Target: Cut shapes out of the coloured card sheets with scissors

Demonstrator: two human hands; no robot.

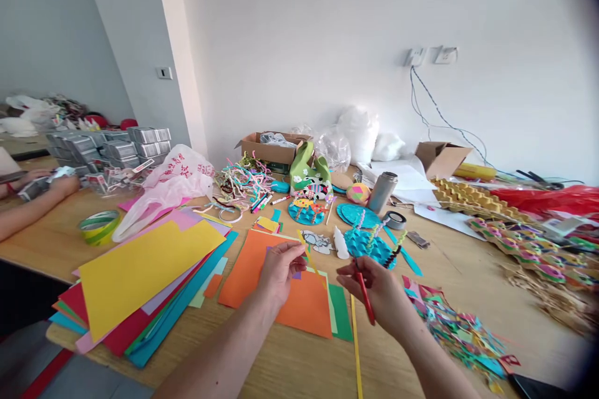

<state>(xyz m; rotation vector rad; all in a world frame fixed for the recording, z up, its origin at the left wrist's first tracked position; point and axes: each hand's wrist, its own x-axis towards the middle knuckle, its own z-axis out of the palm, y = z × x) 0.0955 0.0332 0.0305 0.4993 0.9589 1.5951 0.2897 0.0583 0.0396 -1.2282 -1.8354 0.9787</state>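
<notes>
My left hand (279, 271) pinches the top end of a thin yellow paper strip (312, 265) above an orange sheet (299, 299). A small purple scrap shows under its fingers. My right hand (377, 290) is closed round a red pen-like tool (365, 300) that points down toward me. Both hands hover close together over the wooden table (281, 361). A second long yellow strip (356, 349) lies on the table between my forearms. A stack of coloured paper sheets (140, 280), yellow on top, lies to the left.
Blue paper craft pieces (369, 246), a glue bottle (340, 243), a metal flask (382, 192), tape rolls (99, 226), pipe cleaners (243, 181), cardboard boxes (274, 148) and paper scraps (461, 330) crowd the table. Another person's arm (32, 206) rests at the far left.
</notes>
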